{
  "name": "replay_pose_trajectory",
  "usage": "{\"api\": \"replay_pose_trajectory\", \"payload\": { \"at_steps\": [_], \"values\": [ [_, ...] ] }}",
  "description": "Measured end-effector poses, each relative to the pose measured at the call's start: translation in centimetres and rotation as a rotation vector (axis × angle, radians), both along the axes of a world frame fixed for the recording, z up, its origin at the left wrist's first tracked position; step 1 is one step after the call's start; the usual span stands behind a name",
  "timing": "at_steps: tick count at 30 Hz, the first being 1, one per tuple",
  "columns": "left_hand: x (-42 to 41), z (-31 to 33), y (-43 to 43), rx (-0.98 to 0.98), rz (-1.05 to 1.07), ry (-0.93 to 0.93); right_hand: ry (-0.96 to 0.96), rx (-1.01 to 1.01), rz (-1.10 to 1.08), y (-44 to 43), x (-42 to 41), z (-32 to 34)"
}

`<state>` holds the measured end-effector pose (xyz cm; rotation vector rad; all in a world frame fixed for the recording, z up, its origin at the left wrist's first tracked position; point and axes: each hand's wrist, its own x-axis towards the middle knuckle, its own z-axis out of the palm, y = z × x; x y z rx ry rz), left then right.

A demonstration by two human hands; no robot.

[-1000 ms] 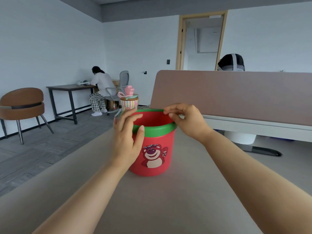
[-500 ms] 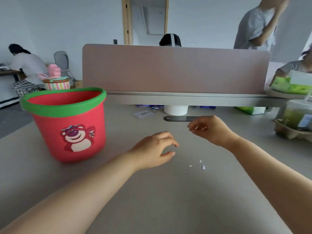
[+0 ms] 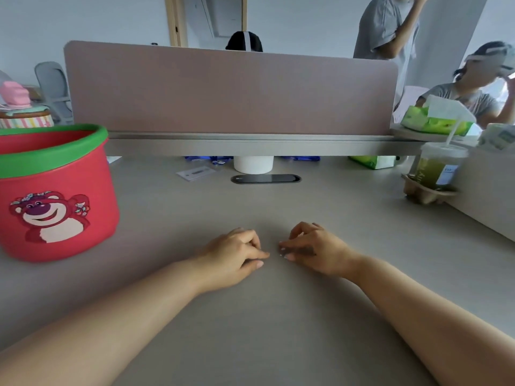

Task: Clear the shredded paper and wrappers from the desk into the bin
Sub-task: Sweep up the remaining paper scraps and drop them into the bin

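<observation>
The red bin (image 3: 55, 218) with a green rim and a pink bear picture stands on the grey desk (image 3: 264, 316) at the left. My left hand (image 3: 234, 257) and my right hand (image 3: 312, 249) rest on the desk in the middle, fingers curled, fingertips almost meeting. Tiny white paper scraps (image 3: 282, 252) show at my right fingertips, pinched between thumb and fingers. Nothing is visible in my left hand. The bin's inside is hidden from this angle.
A pink-brown divider panel (image 3: 228, 90) closes the desk's far edge. A green drink cup (image 3: 437, 168) in a cardboard holder and tissue packs (image 3: 437, 123) stand at the right. A white card (image 3: 195, 172), a white roll (image 3: 253, 164) and a cable slot (image 3: 266, 178) lie behind. People are beyond.
Both hands left the bin's rim, and my view swung right. They dropped onto the desk and closed together over the small white scraps that lay loose half a second ago.
</observation>
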<state>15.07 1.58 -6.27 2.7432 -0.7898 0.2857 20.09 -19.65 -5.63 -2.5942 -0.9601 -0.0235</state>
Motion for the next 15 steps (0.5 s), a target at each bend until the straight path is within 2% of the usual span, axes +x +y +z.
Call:
{"api": "replay_pose_trajectory", "payload": {
  "at_steps": [4,10,15],
  "values": [
    [-0.09,0.76,-0.13,-0.079,-0.001,0.090,0.003,0.071,0.022,-0.36,-0.19,-0.11],
    [0.16,0.99,0.00,-0.258,0.098,0.212,0.053,0.326,-0.038,0.52,-0.56,-0.56],
    [-0.07,0.73,0.03,-0.309,0.154,0.199,0.068,0.345,-0.061,0.61,-0.61,-0.60]
  ]
}}
